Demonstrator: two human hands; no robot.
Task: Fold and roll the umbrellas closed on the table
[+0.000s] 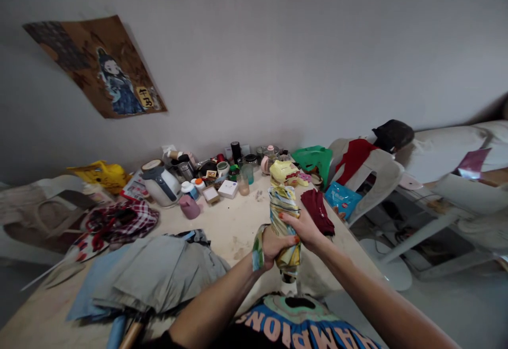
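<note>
A folding umbrella (284, 211) with a yellow, patterned canopy is held upright in front of my chest, its dark and white handle end (289, 283) pointing down toward me. My left hand (274, 244) wraps round its lower middle, thumb across the front. Higher up, my right hand (304, 228) closes on its right side, fingers over the cloth. A loose green and yellow flap (259, 248) hangs by my left wrist. On the table to the left lie a grey umbrella (159, 275) and a light blue umbrella (89, 285), loosely folded, handles toward me.
Along the wall the table (234, 217) bears a kettle (161, 184), a pink cup (189, 207), a white box (228, 189), bottles and glasses. Dark red cloth (318, 211), a blue packet (342, 200) and a green bag (315, 159) lie right. A white chair (381, 185) stands beyond.
</note>
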